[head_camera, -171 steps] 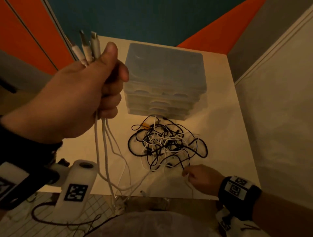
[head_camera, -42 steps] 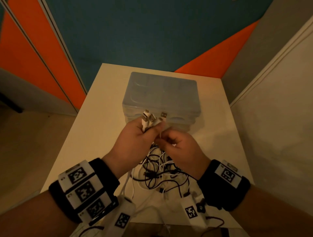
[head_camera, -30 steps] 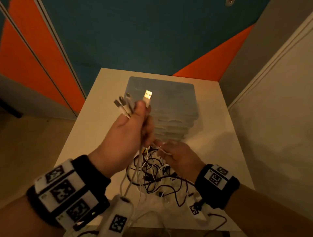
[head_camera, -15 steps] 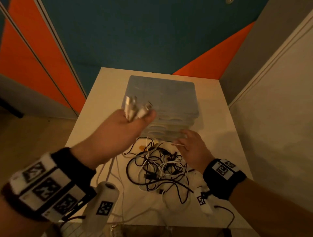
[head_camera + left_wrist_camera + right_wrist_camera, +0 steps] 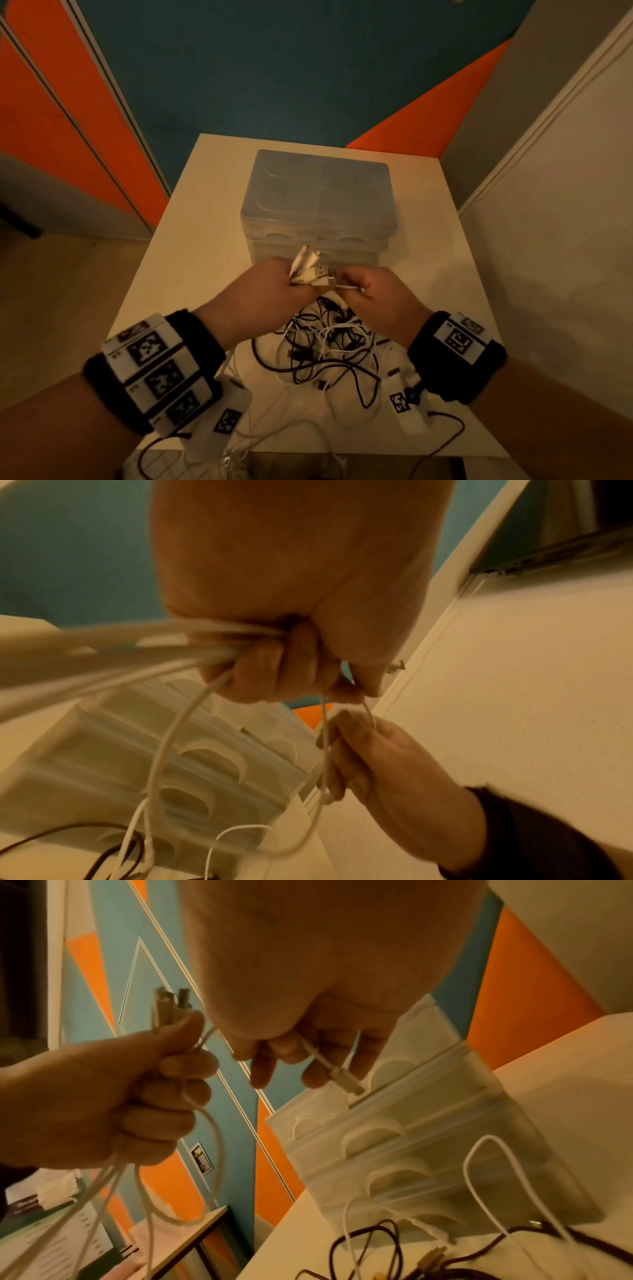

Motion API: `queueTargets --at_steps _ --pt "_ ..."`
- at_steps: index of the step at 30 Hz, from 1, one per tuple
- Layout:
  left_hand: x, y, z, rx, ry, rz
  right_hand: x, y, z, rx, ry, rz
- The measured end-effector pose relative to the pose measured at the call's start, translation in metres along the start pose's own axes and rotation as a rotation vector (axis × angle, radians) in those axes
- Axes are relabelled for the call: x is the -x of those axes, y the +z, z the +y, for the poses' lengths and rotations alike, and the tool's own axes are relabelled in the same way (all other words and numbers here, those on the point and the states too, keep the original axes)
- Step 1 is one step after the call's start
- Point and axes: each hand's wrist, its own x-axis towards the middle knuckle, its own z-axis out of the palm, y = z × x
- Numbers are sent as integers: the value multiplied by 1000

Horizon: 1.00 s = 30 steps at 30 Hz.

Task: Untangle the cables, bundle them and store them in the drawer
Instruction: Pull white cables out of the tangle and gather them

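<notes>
The fingers of the left hand (image 5: 270, 291) are curling tight around a bunch of thin white rubbery cables (image 5: 205, 1123), whose metal-tipped plugs (image 5: 308, 265) are sticking up out of the fist, while the cords are trailing below it in smooth, limp loops. Just beside it, the right hand (image 5: 380, 301) is pinching one more slim white cable with a small rectangular plug (image 5: 346, 1081), its fingers closing together on the cord as if bringing it to the bunch. Under both hands the loose heap of glossy black and white cables (image 5: 325, 346) is lying knotted on the pale, matte square table (image 5: 191, 246), so by my reading the sorting is only partly done: a few white ones are gathered, and most are waiting in the heap. Nothing looks tied into a bundle yet. Beyond the hands the translucent, frosted plastic drawer unit (image 5: 318, 192), boxy with scooped half-moon pulls, is standing with every visible drawer closed, so storing seems not yet begun.
</notes>
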Motion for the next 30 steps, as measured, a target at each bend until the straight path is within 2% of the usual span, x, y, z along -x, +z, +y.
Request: queueTargets --at_steps 3,6,8,12,14,16,17,19,23,26,27,28,30 --pt "5 -11 -4 73 -30 60 19 -6 1 15 -76 -53" --pt "12 -23 -3 341 -34 101 48 -2 11 37 -12 -152" --pt "17 -29 2 508 -39 67 73 9 24 52 96 -333" --pt "29 -35 10 682 -19 -26 114 40 48 167 167 -867" --pt "34 -32 11 684 1 -67 127 52 54 216 282 -1013" --pt "36 -27 10 663 12 -102 132 55 60 305 294 -1051" --pt "36 -23 10 650 13 -119 131 53 62 344 274 -998" --pt "35 -15 7 617 11 -143 123 42 64 366 256 -800" --pt "31 -2 2 591 2 -154 81 15 61 367 240 -330" --pt "31 4 -3 590 -21 -151 34 3 67 254 323 76" --pt "31 5 -4 581 -30 -152 18 1 72 218 372 142" --pt "31 6 -5 572 -40 -152 4 2 79 203 437 142" --pt "30 7 -7 553 -47 -147 -17 8 88 207 541 47"
